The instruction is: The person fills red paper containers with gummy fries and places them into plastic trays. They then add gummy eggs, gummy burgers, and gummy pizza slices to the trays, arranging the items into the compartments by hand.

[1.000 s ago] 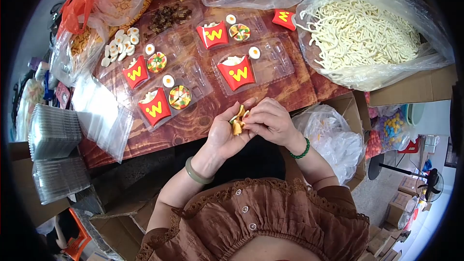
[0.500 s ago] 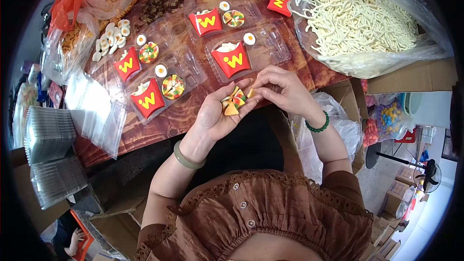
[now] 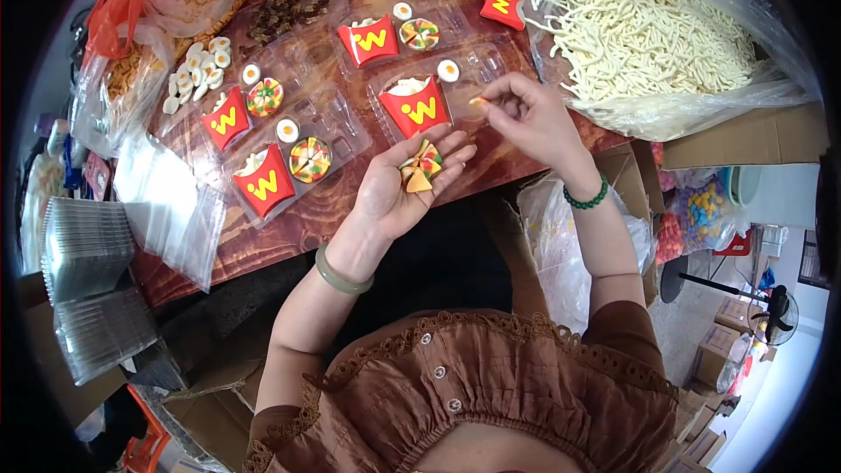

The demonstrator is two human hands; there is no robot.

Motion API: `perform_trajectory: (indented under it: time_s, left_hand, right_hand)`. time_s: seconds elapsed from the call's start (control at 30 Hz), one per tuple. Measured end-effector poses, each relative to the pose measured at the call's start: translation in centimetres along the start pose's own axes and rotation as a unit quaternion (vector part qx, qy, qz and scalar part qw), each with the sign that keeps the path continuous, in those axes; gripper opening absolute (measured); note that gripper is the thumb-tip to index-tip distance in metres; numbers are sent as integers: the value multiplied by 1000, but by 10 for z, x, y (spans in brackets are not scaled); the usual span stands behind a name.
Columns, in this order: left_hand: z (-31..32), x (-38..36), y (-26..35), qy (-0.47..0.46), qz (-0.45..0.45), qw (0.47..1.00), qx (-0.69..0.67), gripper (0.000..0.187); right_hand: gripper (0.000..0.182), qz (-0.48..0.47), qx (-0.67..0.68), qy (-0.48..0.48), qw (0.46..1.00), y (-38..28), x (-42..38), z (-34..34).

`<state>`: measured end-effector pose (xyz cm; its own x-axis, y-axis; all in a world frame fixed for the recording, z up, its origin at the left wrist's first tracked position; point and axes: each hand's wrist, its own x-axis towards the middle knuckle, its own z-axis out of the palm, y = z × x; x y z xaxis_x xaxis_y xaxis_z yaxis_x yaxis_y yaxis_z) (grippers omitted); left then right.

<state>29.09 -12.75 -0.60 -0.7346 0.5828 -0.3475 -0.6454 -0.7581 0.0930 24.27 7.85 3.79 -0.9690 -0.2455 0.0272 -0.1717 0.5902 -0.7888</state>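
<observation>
The left hand [image 3: 392,191], just in front of the centre tray [image 3: 484,66], is turned palm up with its fingers loosely spread and slightly curled, bearing several loose pizza wedges [image 3: 422,165]; a level, gently cupped palm should best keep these from sliding apart. The right hand [image 3: 533,127], over and beyond the right side of the centre tray, has thumb and forefinger brought together on one small piece [image 3: 478,102], its other fingers curled; a light pinch at the very tips probably suits so small an item and leaves it in view, and the wrist is best kept off neighbouring contents. The containers follow from left to right. Far to the left of the centre tray stands a stack of clear plastic trays [image 3: 86,250]. Nearer on that side, the back-left tray [image 3: 298,61] and the front-left tray [image 3: 335,112] each carry a red carton of white strands, an egg piece and a pizza round. Directly behind the centre tray, the far tray [image 3: 451,19] carries the same three items. The centre tray itself bears a red carton [image 3: 414,107] filled with white strands and, beside it, one egg piece [image 3: 448,70]; no pizza round is visible in it. To its right, a large clear bag [image 3: 626,120] gapes around a heap of white strands [image 3: 657,39].
</observation>
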Motion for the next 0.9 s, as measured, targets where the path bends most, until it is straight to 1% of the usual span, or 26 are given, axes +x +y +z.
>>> perform_trajectory:
  time_s: [0.03, 0.1, 0.13, 0.17, 0.23, 0.37, 0.43, 0.57, 0.63, 0.67, 0.73, 0.87, 0.9]
  left_hand:
    - [-1, 2, 0, -1, -1, 1000, 0, 37]
    - [-5, 7, -1, 3, 17, 1000, -3, 37]
    - [-5, 9, -1, 1, 17, 1000, -3, 37]
    - [-7, 11, -2, 7, 20, 1000, -4, 36]
    - [-9, 13, -2, 12, 25, 1000, -6, 36]
    - [-12, 12, -2, 20, 29, 999, -15, 37]
    - [-11, 12, -2, 19, 24, 999, -16, 37]
    - [-11, 13, -4, 28, 29, 999, -7, 37]
    - [-11, 13, -3, 29, 32, 999, -6, 37]
    - [-9, 13, -3, 37, 32, 999, -3, 39]
    - [-9, 13, -3, 46, 32, 998, 0, 40]
    - [-13, 12, -2, 27, 22, 999, 9, 41]
    - [-15, 12, -1, 16, 15, 1000, 5, 41]
  right_hand:
    - [12, 1, -1, 1, 1000, 4, 8, 0]
    - [16, -58, -127, 38, 990, 12, 24, 2]
    - [19, -63, -134, 24, 989, 21, 32, 6]
    - [19, -64, -135, 25, 989, 28, 38, 10]
    - [18, -39, -97, -11, 994, 31, 46, 15]
    - [18, -23, -66, -1, 998, 26, 38, 7]
    - [17, -104, -109, -28, 988, 38, 35, 7]
    - [18, -107, -108, 6, 988, 46, 32, 22]
    - [18, -106, -93, 42, 989, 48, 35, 30]
    - [18, -108, -93, 41, 989, 48, 36, 33]
    - [20, -94, -115, 71, 986, 47, 36, 37]
    - [20, -66, -86, 69, 992, 40, 32, 34]
    - [20, -71, -26, 24, 997, 30, 27, 31]
